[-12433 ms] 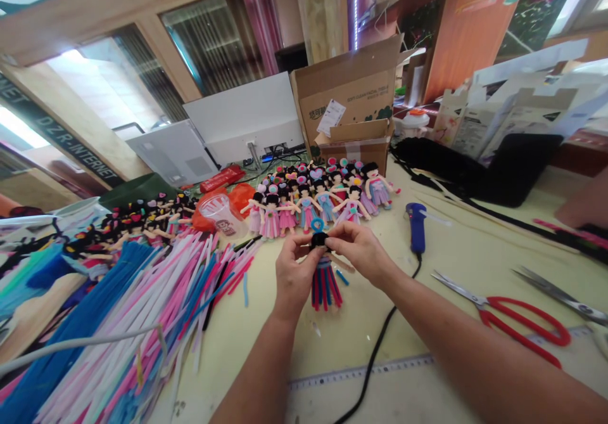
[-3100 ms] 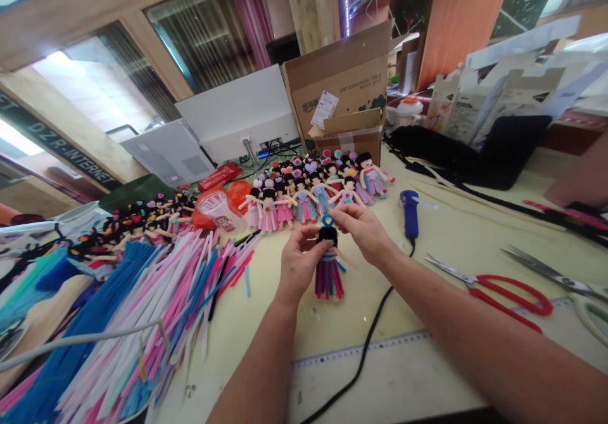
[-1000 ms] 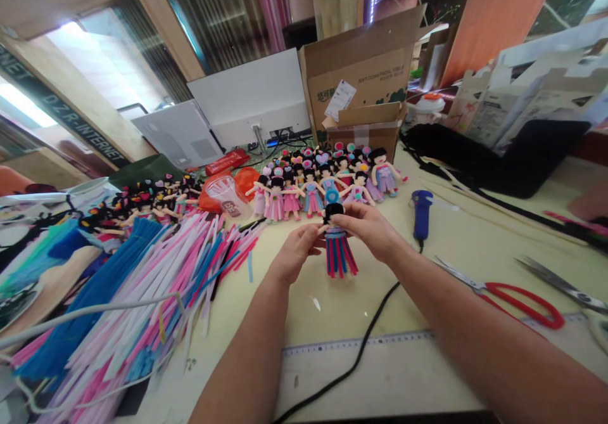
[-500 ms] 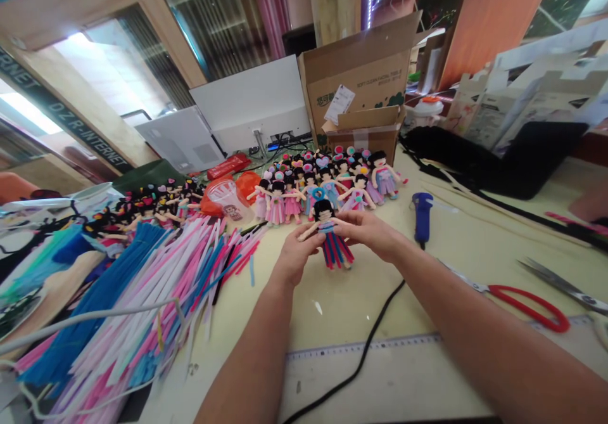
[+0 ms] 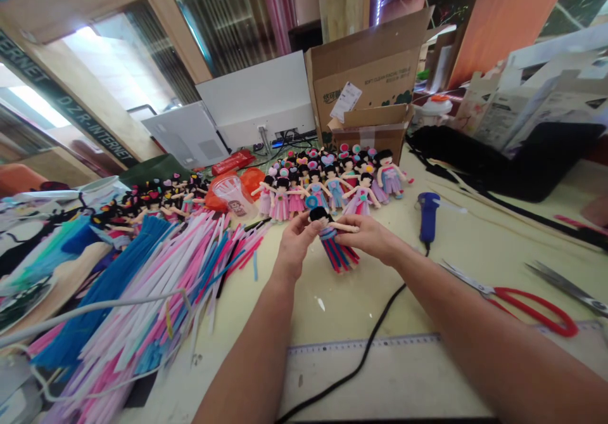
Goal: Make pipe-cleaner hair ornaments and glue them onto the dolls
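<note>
Between my hands is a small pipe-cleaner doll point(image 5: 336, 250) with black hair and a blue and pink striped skirt, tilted a little. My left hand point(image 5: 297, 240) pinches it around the head and shoulder. On the other side, my right hand point(image 5: 368, 237) has its fingers closed on the doll's outstretched pale arm. Just behind stand several finished dolls point(image 5: 316, 191) in pink and blue dresses, packed close together. Exactly where my fingertips meet the doll is partly hidden.
Bundles of pipe cleaners point(image 5: 152, 284) cover the left side. A blue glue gun point(image 5: 428, 216) lies at right, its black cable point(image 5: 370, 348) crossing a ruler point(image 5: 342, 346). Red-handled scissors point(image 5: 536, 310) and another pair of scissors point(image 5: 565, 284) lie nearby. A cardboard box point(image 5: 370, 75) stands behind.
My right hand has shifted onto the doll's arm on the right, which now sticks out sideways. My left hand has moved up to the head, and the doll leans more.
</note>
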Demonstrator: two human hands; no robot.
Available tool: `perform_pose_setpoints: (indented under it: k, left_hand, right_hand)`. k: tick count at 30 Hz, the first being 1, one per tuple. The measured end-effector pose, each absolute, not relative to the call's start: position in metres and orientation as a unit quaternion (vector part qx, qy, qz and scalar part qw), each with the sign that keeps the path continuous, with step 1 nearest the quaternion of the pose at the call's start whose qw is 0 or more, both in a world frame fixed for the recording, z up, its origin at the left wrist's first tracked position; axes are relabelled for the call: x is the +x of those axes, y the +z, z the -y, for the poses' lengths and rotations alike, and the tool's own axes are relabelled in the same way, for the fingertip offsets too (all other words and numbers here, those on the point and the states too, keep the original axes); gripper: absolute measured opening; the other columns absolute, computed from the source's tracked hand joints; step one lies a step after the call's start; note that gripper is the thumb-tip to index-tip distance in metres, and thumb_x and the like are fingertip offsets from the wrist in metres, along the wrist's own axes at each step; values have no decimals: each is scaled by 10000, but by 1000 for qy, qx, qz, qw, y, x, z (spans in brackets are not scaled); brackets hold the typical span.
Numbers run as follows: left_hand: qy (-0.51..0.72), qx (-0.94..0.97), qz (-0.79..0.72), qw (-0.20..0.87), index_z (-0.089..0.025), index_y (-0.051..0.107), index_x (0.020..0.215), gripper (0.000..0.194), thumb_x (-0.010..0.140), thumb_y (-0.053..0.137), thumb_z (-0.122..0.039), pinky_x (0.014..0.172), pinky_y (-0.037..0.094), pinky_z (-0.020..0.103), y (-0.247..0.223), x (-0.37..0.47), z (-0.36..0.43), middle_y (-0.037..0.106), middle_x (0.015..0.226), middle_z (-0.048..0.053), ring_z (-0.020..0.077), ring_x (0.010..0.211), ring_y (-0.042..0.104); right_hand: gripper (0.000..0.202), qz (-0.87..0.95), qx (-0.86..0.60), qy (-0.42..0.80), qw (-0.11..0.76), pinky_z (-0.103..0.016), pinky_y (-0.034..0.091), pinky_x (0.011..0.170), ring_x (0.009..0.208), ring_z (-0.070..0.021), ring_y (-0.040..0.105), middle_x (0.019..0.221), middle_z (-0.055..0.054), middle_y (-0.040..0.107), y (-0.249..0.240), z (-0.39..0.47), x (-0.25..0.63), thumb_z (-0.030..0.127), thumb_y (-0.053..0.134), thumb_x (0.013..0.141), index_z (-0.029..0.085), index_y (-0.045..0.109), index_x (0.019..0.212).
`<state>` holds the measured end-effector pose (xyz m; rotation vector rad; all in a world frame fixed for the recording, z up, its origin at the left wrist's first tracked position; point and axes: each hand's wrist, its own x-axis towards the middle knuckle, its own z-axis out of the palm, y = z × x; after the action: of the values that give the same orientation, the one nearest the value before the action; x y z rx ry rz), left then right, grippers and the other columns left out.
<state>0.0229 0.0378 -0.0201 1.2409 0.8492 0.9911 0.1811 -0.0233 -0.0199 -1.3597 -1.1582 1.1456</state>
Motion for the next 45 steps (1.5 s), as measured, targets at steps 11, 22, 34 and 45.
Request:
perform_pose_setpoints:
  k: [11, 22, 34, 45]
  left_hand:
    - [438, 513, -327, 662, -147, 665, 795, 360, 529, 811, -339, 616, 428, 226, -16, 24, -34, 625, 685, -15, 94, 620, 541]
    - [399, 476, -302, 723, -146, 642, 790, 353, 529, 824, -299, 641, 451, 227, -11, 20, -33, 647, 718, -3, 99, 634, 582]
    - [426, 482, -313, 699, -160, 654, 816, 392, 522, 841, -340, 654, 456, 220, -12, 20, -35, 649, 736, -8, 94, 661, 578]
    - [461, 436, -302, 711, -170, 675, 865, 410, 644, 739, -509, 656, 464, 243, -26, 18, -46, 682, 849, 28, 134, 731, 603]
  right_hand:
    - [360, 458, -543, 458, 534, -285, 441, 677, 696, -148, 570, 740, 5, 636, -25, 25, 164, 404, 787, 550, 175, 636, 784]
    - [361, 408, -507, 548, 525, -255, 417, 571, 582, -116, 544, 655, 4, 640, -23, 26, 167, 376, 814, 509, 157, 672, 759]
    - [361, 444, -496, 543, 513, -242, 408, 570, 627, -124, 549, 741, 2, 652, -23, 28, 168, 341, 801, 530, 173, 666, 821]
    - [331, 447, -509, 550, 489, -238, 387, 527, 571, -113, 523, 653, 16, 618, -25, 28, 166, 321, 789, 528, 159, 651, 781]
